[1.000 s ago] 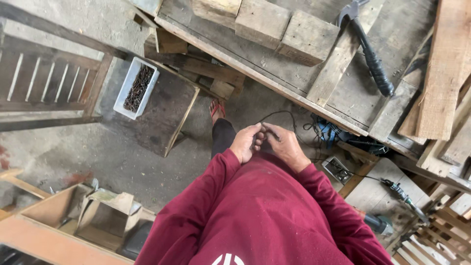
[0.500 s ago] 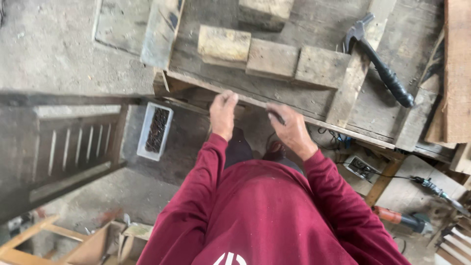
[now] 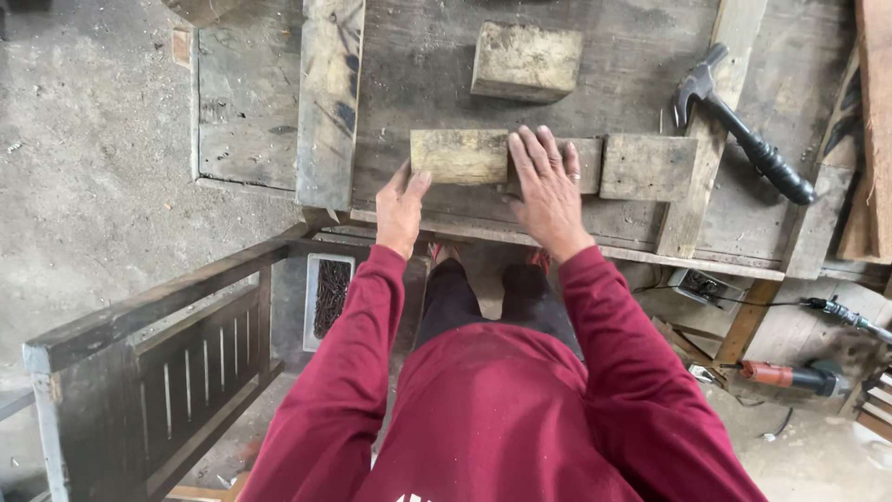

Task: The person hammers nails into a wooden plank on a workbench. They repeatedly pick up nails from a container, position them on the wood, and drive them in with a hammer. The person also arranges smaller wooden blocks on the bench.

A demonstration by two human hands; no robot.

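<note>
Rough, weathered wooden blocks [image 3: 462,156] lie under both hands: left hand [image 3: 400,209] fingers touching loosely, right hand [image 3: 549,186] fingers spread flat.

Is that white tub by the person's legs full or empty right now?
Not empty: the white tub on the floor holds a dark heap of nails that covers its bottom. How deep the heap goes cannot be told from above.

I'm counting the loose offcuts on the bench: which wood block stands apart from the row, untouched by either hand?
The far block, alone behind the row. The left hand touches the pale block; the right hand covers the middle one.
</note>
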